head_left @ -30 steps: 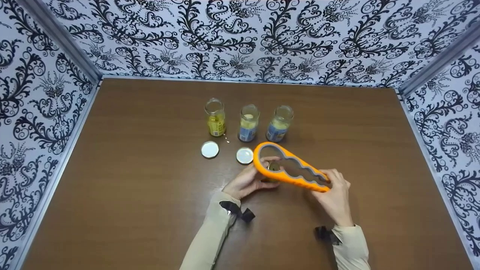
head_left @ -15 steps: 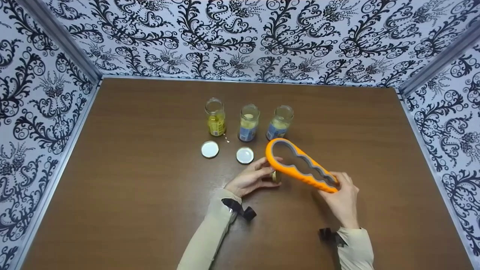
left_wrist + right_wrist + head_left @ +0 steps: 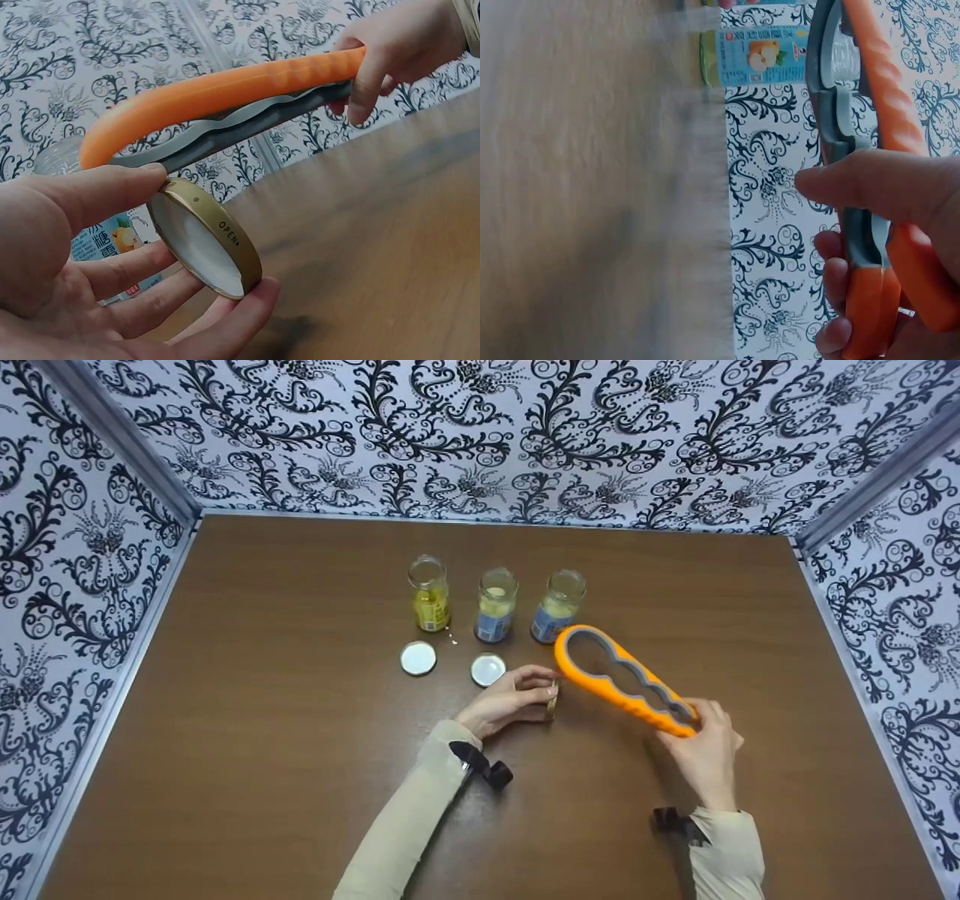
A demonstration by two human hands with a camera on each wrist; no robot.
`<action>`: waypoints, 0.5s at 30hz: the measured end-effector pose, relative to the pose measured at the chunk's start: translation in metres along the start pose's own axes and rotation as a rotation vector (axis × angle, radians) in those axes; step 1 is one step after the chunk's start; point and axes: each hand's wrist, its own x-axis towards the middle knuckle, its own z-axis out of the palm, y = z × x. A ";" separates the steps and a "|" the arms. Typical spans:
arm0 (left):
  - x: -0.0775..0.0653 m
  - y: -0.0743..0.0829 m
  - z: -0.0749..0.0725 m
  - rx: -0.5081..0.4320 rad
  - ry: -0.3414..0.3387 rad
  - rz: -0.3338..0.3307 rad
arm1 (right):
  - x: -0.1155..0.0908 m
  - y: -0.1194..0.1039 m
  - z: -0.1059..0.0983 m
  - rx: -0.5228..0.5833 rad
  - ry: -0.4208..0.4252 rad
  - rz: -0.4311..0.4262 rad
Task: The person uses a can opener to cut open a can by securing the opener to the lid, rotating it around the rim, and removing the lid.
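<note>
In the head view my left hand (image 3: 506, 703) is at mid-table, pinching a gold jar lid (image 3: 206, 214) on edge between thumb and fingers. The left wrist view shows its white inside and the word OPEN on its rim. To the right, my right hand (image 3: 705, 750) grips the handle ends of an orange jar opener (image 3: 619, 699) with a grey scalloped inner edge. Its rounded end points up and left, close to the lid, with nothing inside its loop. Behind stand three lidless glass jars: one yellow-labelled jar (image 3: 431, 611), a blue-labelled middle jar (image 3: 493, 626) and a blue-labelled right jar (image 3: 550, 622).
Two more lids lie on the brown table (image 3: 262, 697) before the jars: a left lid (image 3: 418, 658) and a right lid (image 3: 488, 670), which is beside my left hand. Small white crumbs (image 3: 454, 641) lie near the yellow-labelled jar. Patterned walls (image 3: 480, 442) enclose the table's back and sides.
My right hand has drawn the jar opener to the right, away from my left hand. The gold lid has turned in my left fingers and now stands on edge.
</note>
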 end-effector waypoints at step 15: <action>0.018 0.023 0.015 0.665 0.206 0.074 | 0.004 0.001 -0.006 -0.014 0.023 0.065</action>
